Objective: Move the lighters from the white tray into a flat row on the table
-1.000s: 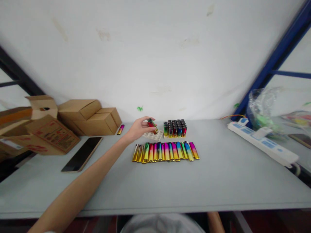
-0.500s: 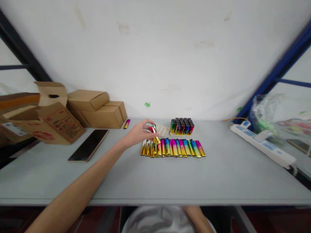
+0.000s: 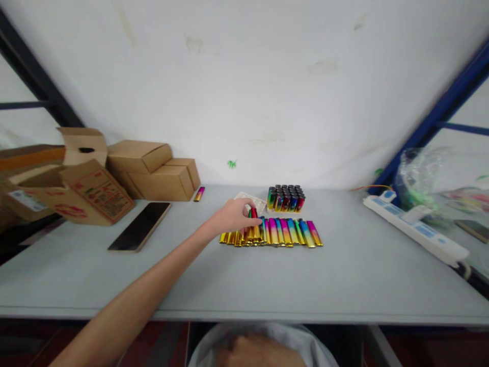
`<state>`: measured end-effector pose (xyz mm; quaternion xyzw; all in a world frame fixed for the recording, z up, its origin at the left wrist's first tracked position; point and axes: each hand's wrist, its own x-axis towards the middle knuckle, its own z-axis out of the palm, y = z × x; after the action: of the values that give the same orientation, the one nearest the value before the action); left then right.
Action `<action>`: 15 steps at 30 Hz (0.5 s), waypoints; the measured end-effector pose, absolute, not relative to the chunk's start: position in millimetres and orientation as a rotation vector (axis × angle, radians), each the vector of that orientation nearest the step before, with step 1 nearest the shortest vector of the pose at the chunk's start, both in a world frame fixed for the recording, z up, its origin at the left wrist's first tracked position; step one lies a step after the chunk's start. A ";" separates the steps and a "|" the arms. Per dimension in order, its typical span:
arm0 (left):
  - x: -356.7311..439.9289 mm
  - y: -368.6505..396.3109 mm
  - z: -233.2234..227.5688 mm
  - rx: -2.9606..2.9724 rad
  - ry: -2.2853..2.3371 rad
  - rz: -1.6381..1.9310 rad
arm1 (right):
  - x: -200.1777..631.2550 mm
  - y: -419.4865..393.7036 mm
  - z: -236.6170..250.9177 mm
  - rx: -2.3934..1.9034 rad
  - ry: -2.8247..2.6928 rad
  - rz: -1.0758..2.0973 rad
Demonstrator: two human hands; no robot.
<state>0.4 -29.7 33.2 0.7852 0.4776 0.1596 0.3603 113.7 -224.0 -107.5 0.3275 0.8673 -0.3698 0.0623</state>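
Note:
My left hand [image 3: 234,217] reaches across the grey table [image 3: 267,285] and pinches a red-and-green lighter [image 3: 253,212]. It holds the lighter upright over the left part of a row of rainbow-coloured lighters [image 3: 284,232] lying side by side. Just behind the row, a block of upright lighters [image 3: 286,199] stands next to a white plastic tray [image 3: 244,198]. At the bottom edge, close to my body, part of my right hand [image 3: 247,353] shows, blurred, and its fingers cannot be made out.
A dark phone [image 3: 139,233] lies at the left, in front of cardboard boxes [image 3: 153,171]. One lone lighter [image 3: 199,193] lies beside the boxes. A white power strip [image 3: 414,229] and a clear plastic bag [image 3: 422,176] are at the right.
My left hand has carried the lighter from beside the white tray down and to the right, onto the left part of the lying row. The view has shifted slightly.

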 end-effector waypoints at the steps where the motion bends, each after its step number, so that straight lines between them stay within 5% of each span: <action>1: 2.1 -29.1 34.2 2.056 1.253 0.400 | 116.9 -225.5 -87.0 1.045 2.513 -1.108; 8: 12.2 -29.8 37.8 2.269 1.316 0.330 | 199.4 -207.7 86.8 1.229 2.937 -1.158; 15: 19.0 -31.4 29.8 2.510 1.354 0.438 | 253.5 -138.5 120.3 1.760 3.234 -0.628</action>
<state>19.0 -31.4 29.8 0.8628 0.4655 0.1506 0.1275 253.5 -138.5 120.3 0.4507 0.8280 -0.1608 -0.2924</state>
